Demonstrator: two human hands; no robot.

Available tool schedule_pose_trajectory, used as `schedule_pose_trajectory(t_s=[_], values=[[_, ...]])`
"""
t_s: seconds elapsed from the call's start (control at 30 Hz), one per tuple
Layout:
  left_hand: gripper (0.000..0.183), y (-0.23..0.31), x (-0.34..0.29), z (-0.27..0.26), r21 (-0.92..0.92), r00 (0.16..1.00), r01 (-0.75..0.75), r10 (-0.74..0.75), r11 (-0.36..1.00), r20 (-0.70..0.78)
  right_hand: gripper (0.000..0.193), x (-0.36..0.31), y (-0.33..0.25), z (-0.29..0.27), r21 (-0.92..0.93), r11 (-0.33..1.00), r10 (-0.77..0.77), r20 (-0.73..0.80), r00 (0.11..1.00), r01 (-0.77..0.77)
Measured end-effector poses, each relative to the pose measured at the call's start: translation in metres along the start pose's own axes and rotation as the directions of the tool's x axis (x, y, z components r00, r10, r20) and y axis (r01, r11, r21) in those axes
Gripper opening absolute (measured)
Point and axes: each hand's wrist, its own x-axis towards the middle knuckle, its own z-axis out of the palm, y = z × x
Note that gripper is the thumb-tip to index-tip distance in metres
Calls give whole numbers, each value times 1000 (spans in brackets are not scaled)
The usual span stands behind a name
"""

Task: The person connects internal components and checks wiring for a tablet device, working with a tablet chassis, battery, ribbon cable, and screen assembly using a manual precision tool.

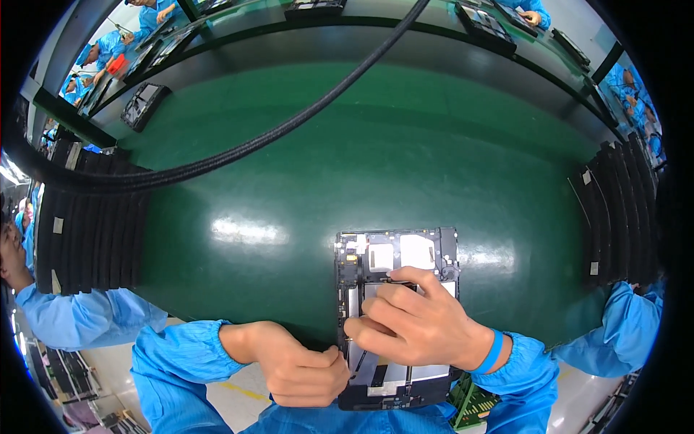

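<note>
An opened tablet (pixel 441 394) without its cover lies at the bench's front edge, showing circuit boards, silver shields and pale battery areas. My left hand (pixel 303 369) is closed at its lower left edge, thumb and fingers pressed together; the fingertips are partly hidden. Over the middle of the tablet, my right hand (pixel 419 318) is bent, its index fingertip touching just below the silver shields. Its thumb points toward the tablet's left side, apart from the index finger. The right hand covers part of the inside. A blue band (pixel 491 352) circles my right wrist.
Stacks of black trays stand at the left (pixel 94 224) and right (pixel 614 217) of the green bench (pixel 347 166). A thick black cable (pixel 260 141) arcs overhead. Beyond lies a raised shelf (pixel 405 29) with more devices. People in blue work nearby. A green circuit board (pixel 473 405) sits near my lap.
</note>
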Motion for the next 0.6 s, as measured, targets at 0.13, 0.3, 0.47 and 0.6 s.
schedule_pose_trajectory(t_s=[0.13,0.3,0.47,0.6], values=[[18,-12,-7,-8,57,999,16,-19,998,50,11,2,4,2,-11,1000,-9,-31,999,9],[20,-17,-10,-5,57,999,21,-23,998,37,18,-2,5,0,1,1000,13,18,1000,-14],[20,-14,-13,-7,90,999,35,-38,995,33,27,-1,3,2,20,999,30,59,998,-32],[20,-12,-13,-10,107,998,37,-42,994,45,28,1,1,2,35,999,35,65,997,-37]])
